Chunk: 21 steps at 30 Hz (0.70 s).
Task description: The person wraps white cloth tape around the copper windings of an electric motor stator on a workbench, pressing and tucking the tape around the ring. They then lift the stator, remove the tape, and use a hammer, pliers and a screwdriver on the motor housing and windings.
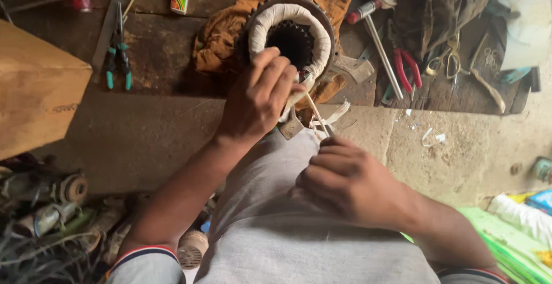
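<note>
The motor stator (290,28), its coil ends wrapped in white tape, rests tilted on a rumpled brown cloth (221,33) at the edge of the dark wooden bench (161,59), just above the person's grey-clad knee. The left hand (259,97) is curled against the stator's lower rim, fingertips pressed onto the white winding. The right hand (348,183) sits closed in a loose fist over the lap, pinching the lower end of a thin pale stick (316,114) that slants up to the stator beside the left fingers. A strip of white tape (336,113) trails loose just below the rim. Further right on the bench lie red-handled pliers (408,65), scissors (451,59) and a red-handled screwdriver (374,28); teal-handled pliers (118,56) lie well apart to the left, near a cardboard box (37,88).
</note>
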Available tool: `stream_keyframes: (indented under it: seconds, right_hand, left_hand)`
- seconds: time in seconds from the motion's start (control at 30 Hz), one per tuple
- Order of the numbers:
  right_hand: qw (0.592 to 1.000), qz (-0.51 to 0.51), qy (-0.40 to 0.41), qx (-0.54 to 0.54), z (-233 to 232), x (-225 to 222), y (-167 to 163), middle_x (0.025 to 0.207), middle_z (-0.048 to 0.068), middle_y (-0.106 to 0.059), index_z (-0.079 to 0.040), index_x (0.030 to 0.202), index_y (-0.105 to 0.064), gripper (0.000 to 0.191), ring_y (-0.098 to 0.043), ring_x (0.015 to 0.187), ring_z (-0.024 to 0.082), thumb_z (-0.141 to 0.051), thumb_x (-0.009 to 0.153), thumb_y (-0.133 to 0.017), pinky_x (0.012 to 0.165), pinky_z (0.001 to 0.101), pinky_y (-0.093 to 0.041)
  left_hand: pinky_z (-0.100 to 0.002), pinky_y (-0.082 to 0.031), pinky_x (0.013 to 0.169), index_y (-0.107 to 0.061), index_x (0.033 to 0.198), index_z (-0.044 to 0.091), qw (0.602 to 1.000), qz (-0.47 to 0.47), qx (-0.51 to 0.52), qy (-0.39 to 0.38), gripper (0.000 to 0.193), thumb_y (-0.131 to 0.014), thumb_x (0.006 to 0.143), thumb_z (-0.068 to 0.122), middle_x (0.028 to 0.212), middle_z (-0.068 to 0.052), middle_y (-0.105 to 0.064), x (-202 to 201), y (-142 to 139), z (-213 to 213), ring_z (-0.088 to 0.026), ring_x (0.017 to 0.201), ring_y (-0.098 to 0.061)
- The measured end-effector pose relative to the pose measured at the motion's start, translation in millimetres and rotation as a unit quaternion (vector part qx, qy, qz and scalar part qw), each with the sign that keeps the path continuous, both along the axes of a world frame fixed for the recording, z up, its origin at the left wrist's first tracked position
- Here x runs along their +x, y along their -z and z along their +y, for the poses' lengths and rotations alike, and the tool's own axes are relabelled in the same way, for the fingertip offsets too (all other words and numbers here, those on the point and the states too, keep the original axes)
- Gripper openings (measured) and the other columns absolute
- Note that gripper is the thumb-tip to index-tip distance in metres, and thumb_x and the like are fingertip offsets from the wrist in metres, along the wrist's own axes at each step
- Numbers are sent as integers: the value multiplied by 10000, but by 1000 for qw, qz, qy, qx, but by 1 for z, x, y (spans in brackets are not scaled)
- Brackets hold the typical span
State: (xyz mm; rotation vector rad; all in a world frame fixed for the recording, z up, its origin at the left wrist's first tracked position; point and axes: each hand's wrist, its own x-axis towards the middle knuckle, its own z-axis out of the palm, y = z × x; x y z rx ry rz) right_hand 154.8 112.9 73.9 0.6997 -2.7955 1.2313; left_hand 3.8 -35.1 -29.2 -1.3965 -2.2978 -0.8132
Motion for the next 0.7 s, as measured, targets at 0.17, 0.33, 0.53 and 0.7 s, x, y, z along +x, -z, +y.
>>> stream_keyframes:
  seconds: [0.17, 0.33, 0.53, 0.7]
  right_hand:
    - [994, -82, -7, -67, 23, -11, -4, 737, 74, -564, -45, 873, -642, 150, -600, 709, 268, -145, 914, -746, 822, 429, -518]
    - [995, -68, -38, -58, 49, 1, 11, 760, 96, -561, -31, 856, -621, 222, -602, 758, 291, -196, 895, -764, 853, 453, -513]
    - [993, -49, -84, -73, 60, 4, 16, 804, 105, -578, -33, 867, -615, 249, -608, 834, 310, -222, 919, -769, 856, 448, -503]
    - [985, -56, -134, -88, 61, -8, 4, 779, 111, -552, -37, 828, -589, 272, -592, 816, 322, -219, 935, -760, 902, 467, -501]
  left_hand:
    - [-414, -536, 946, -675, 1137, 27, 999, 3, 11, -46, 438, -708, 959, 425, 1150, -106, -650, 20, -8, -7, -287, 1146, -584]
    - [-339, -550, 902, -667, 1199, 67, 991, 85, -85, -64, 168, -674, 1060, 162, 1162, -49, -678, 25, -22, -7, -205, 1122, -634]
    - [-330, -578, 691, -625, 1105, 62, 870, -449, -189, -82, 263, -503, 1094, 294, 874, -78, -721, 20, -67, 48, -167, 792, -714]
    - [-352, -597, 711, -610, 1095, 35, 925, -365, 47, -96, 242, -591, 1090, 276, 909, -95, -738, 28, -65, 66, -194, 820, -743]
